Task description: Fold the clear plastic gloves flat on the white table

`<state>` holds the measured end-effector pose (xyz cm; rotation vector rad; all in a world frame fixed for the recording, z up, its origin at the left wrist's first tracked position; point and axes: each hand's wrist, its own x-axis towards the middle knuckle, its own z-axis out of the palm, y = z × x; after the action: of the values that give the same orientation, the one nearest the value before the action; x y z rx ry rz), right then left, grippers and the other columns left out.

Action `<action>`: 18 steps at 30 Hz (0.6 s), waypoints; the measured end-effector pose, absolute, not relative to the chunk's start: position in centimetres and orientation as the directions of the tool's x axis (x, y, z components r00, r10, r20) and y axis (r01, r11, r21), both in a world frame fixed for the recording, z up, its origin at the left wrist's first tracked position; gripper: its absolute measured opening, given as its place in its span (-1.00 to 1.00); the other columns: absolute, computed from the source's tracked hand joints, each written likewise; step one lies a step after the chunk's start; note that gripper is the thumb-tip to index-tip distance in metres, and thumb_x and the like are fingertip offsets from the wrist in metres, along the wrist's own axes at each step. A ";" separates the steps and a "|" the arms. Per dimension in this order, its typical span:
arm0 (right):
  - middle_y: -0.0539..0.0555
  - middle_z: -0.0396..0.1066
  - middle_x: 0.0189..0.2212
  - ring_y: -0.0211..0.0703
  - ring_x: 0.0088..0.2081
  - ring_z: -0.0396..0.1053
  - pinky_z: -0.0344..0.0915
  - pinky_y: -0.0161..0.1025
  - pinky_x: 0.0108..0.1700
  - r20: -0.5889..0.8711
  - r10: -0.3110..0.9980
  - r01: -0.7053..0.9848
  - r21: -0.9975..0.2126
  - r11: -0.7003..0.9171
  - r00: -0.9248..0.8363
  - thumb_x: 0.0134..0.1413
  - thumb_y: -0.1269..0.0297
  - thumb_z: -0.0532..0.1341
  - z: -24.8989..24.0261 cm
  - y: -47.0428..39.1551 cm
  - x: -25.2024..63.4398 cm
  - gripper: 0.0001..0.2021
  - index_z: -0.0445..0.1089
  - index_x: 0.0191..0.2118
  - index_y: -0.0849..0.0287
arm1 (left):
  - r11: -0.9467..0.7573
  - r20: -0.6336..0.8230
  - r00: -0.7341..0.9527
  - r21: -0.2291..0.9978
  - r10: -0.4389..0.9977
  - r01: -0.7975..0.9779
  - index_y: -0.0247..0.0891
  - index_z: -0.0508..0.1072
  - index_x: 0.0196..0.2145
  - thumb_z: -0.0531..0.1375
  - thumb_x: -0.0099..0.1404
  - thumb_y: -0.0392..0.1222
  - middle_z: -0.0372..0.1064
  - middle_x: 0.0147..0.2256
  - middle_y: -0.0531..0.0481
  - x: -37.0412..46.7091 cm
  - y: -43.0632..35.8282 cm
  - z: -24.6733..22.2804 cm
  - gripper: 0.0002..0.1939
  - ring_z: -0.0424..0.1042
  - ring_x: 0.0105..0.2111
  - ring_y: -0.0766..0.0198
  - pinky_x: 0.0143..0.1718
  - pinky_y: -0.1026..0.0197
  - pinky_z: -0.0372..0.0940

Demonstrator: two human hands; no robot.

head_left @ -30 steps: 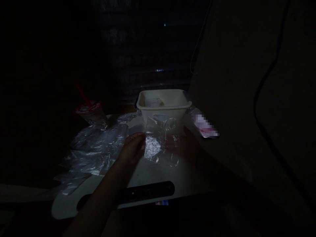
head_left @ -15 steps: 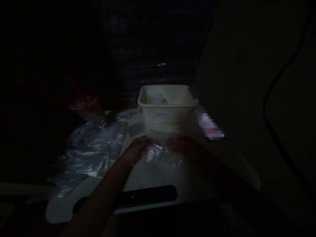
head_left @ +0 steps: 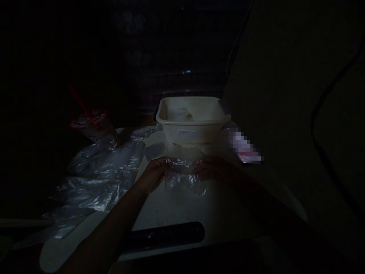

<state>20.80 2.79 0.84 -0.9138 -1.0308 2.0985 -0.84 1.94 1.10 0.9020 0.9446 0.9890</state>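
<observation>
Your left hand (head_left: 156, 169) and right hand (head_left: 209, 167) sit over the middle of the table (head_left: 168, 209), with a plastic bag (head_left: 176, 179) between them. Just beyond your hands stands the tub (head_left: 211, 131), a label (head_left: 187, 134) on its near wall. Something (head_left: 178, 114) lies in its left half, though the view is too dim to say what. To your left a pile of bags (head_left: 102, 163) spreads along the table, with the cup (head_left: 95, 131) behind it and a straw (head_left: 80, 99) in its lid. A pixelated item (head_left: 244, 146) lies right of the tub. Nearest you, a long strip (head_left: 168, 234) runs along the table's front edge.
</observation>
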 end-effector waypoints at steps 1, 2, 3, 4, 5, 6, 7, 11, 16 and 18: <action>0.10 0.45 -0.47 -0.22 -0.45 0.40 0.33 -0.24 -0.37 -0.308 0.761 -0.226 -0.832 -0.507 -0.571 -0.15 0.31 0.19 0.9 2.7 20.8 -0.82 0.34 -0.35 0.26 | 0.285 -0.219 0.260 0.924 0.941 -0.255 -0.33 0.44 -0.42 0.22 -0.09 -0.26 0.39 -0.57 0.05 -0.9 1.9 1.1 -0.81 0.35 -0.57 0.40 -0.48 0.37 0.23; 0.10 0.45 -0.47 -0.22 -0.46 0.40 0.33 -0.25 -0.38 -0.309 0.758 -0.227 -0.830 -0.510 -0.575 -0.15 0.31 0.19 0.9 2.7 20.7 -0.82 0.34 -0.35 0.26 | 0.285 -0.220 0.259 0.926 0.940 -0.248 -0.33 0.45 -0.41 0.22 -0.08 -0.26 0.39 -0.56 0.05 -0.9 1.9 1.1 -0.80 0.35 -0.56 0.40 -0.47 0.37 0.23; 0.09 0.45 -0.47 -0.23 -0.46 0.40 0.33 -0.25 -0.38 -0.311 0.756 -0.224 -0.830 -0.512 -0.576 -0.16 0.31 0.19 1.0 2.6 20.7 -0.82 0.34 -0.35 0.25 | 0.289 -0.225 0.257 0.925 0.940 -0.245 -0.33 0.45 -0.41 0.22 -0.09 -0.26 0.39 -0.56 0.04 -0.9 1.9 1.1 -0.80 0.35 -0.55 0.39 -0.47 0.38 0.23; 0.09 0.45 -0.47 -0.23 -0.46 0.40 0.33 -0.25 -0.38 -0.311 0.757 -0.221 -0.832 -0.509 -0.574 -0.15 0.31 0.19 1.0 2.6 20.7 -0.82 0.34 -0.35 0.25 | 0.299 -0.236 0.254 0.923 0.938 -0.244 -0.33 0.45 -0.41 0.22 -0.09 -0.27 0.39 -0.56 0.04 -0.9 1.9 1.2 -0.79 0.36 -0.55 0.39 -0.48 0.38 0.23; 0.09 0.45 -0.47 -0.23 -0.46 0.40 0.33 -0.25 -0.38 -0.310 0.764 -0.221 -0.836 -0.502 -0.566 -0.15 0.31 0.19 1.1 2.6 20.6 -0.82 0.34 -0.34 0.24 | 0.312 -0.250 0.252 0.918 0.935 -0.244 -0.33 0.45 -0.40 0.22 -0.10 -0.27 0.39 -0.56 0.04 -0.9 1.9 1.2 -0.78 0.36 -0.56 0.39 -0.50 0.38 0.23; 0.08 0.45 -0.47 -0.24 -0.46 0.40 0.33 -0.25 -0.38 -0.309 0.772 -0.222 -0.839 -0.496 -0.555 -0.15 0.31 0.19 1.1 2.6 20.6 -0.82 0.34 -0.33 0.24 | 0.322 -0.262 0.248 0.914 0.933 -0.245 -0.33 0.45 -0.40 0.22 -0.11 -0.27 0.39 -0.56 0.03 -0.9 1.8 1.2 -0.77 0.36 -0.56 0.38 -0.51 0.38 0.23; 0.08 0.45 -0.47 -0.24 -0.46 0.40 0.33 -0.26 -0.38 -0.309 0.780 -0.225 -0.842 -0.490 -0.545 -0.16 0.31 0.19 1.1 2.6 20.6 -0.81 0.34 -0.33 0.24 | 0.330 -0.270 0.245 0.912 0.931 -0.245 -0.34 0.45 -0.39 0.23 -0.12 -0.27 0.39 -0.57 0.03 -0.9 1.8 1.3 -0.76 0.35 -0.57 0.38 -0.53 0.38 0.23; 0.06 0.45 -0.49 -0.24 -0.47 0.40 0.33 -0.27 -0.40 -0.312 0.783 -0.224 -0.843 -0.490 -0.538 -0.18 0.31 0.20 1.0 2.5 20.6 -0.80 0.35 -0.33 0.23 | 0.329 -0.266 0.254 0.912 0.930 -0.246 -0.35 0.45 -0.40 0.23 -0.11 -0.24 0.37 -0.58 0.03 -1.0 1.8 1.2 -0.76 0.34 -0.60 0.38 -0.55 0.36 0.24; 0.05 0.44 -0.50 -0.25 -0.48 0.39 0.32 -0.29 -0.42 -0.269 0.809 -0.252 -0.858 -0.448 -0.522 -0.20 0.30 0.21 1.2 2.4 20.5 -0.79 0.36 -0.33 0.24 | 0.324 -0.258 0.267 0.914 0.928 -0.243 -0.34 0.45 -0.42 0.22 -0.10 -0.25 0.33 -0.61 0.07 -1.2 1.9 1.1 -0.79 0.31 -0.64 0.42 -0.60 0.40 0.22; 0.05 0.44 -0.52 -0.25 -0.49 0.39 0.32 -0.28 -0.42 -0.259 0.822 -0.259 -0.864 -0.432 -0.507 -0.20 0.31 0.21 1.2 2.5 20.6 -0.78 0.36 -0.32 0.25 | 0.329 -0.264 0.263 0.912 0.928 -0.244 -0.33 0.44 -0.43 0.21 -0.10 -0.25 0.31 -0.63 0.09 -1.2 1.9 1.1 -0.81 0.29 -0.66 0.45 -0.62 0.41 0.20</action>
<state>20.60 2.46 1.16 -0.9091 -1.0374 1.9935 -1.17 1.90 1.06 0.8812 0.9698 0.9497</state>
